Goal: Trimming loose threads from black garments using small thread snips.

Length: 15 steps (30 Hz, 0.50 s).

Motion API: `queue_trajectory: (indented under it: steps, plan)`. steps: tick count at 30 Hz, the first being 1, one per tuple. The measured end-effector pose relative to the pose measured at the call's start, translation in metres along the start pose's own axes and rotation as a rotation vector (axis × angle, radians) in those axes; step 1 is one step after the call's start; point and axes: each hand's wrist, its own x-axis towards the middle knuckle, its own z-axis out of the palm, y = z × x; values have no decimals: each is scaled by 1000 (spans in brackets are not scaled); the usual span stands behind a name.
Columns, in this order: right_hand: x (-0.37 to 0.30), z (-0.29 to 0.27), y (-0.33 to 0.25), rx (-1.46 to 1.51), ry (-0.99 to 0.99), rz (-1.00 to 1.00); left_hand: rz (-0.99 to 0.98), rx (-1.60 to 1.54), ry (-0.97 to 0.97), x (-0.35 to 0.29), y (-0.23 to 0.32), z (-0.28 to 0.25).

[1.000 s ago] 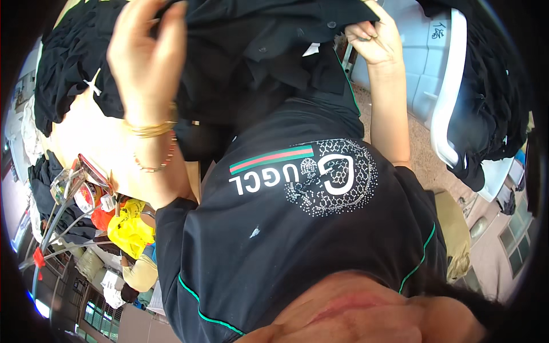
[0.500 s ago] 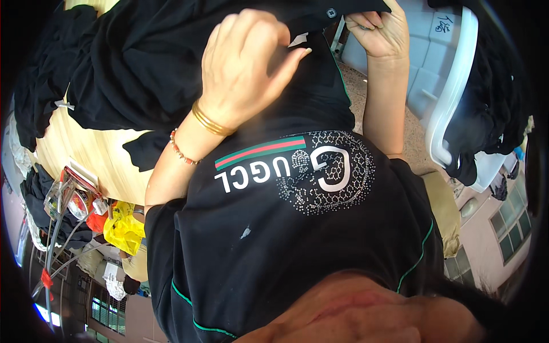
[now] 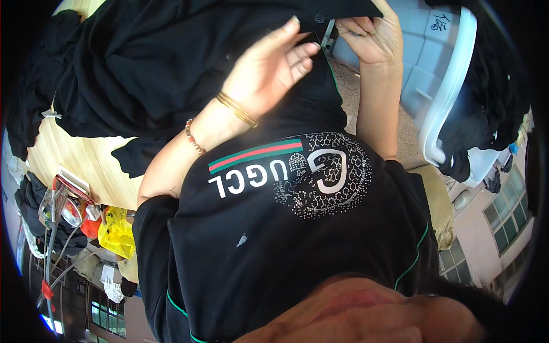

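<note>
A black garment (image 3: pixel 154 63) with a button (image 3: pixel 319 19) near its edge spreads over a light wooden table (image 3: pixel 74 166). Its corner is gripped by my right hand (image 3: pixel 374 40), whose fingers curl in at the cloth's edge. My left hand (image 3: pixel 266 74), with gold bangles and a beaded bracelet on the wrist, is raised over the garment close to the button. Its thumb and fingers stand apart and nothing shows between them. The garment's far part runs out of the picture at the top.
To the right stands a pale blue plastic tub (image 3: pixel 452 86), with dark cloth (image 3: pixel 492 103) heaped beyond it. At the lower left are a yellow plastic bag (image 3: pixel 117 234), thin metal rods (image 3: pixel 50 240) and more dark fabric. A khaki cloth-like thing (image 3: pixel 437 208) is beside my right side.
My left hand has turned from a curled shape, back showing, to spread fingers with part of the palm showing. The right hand keeps its hold, shifted slightly left with the view.
</note>
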Motion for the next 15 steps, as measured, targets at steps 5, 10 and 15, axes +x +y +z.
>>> queue_trajectory:
  steps: [5, 10, 15]
  plan:
    - [-13, 8, 2, -649, 272, -212, 68, -6, -72, -14, 5, 6]
    - [-29, 3, -2, -1138, 37, -526, 166, 131, -29, -22, 13, 10]
    - [-54, 24, 0, -1507, -158, -633, 173, 160, -35, -26, 15, 10]
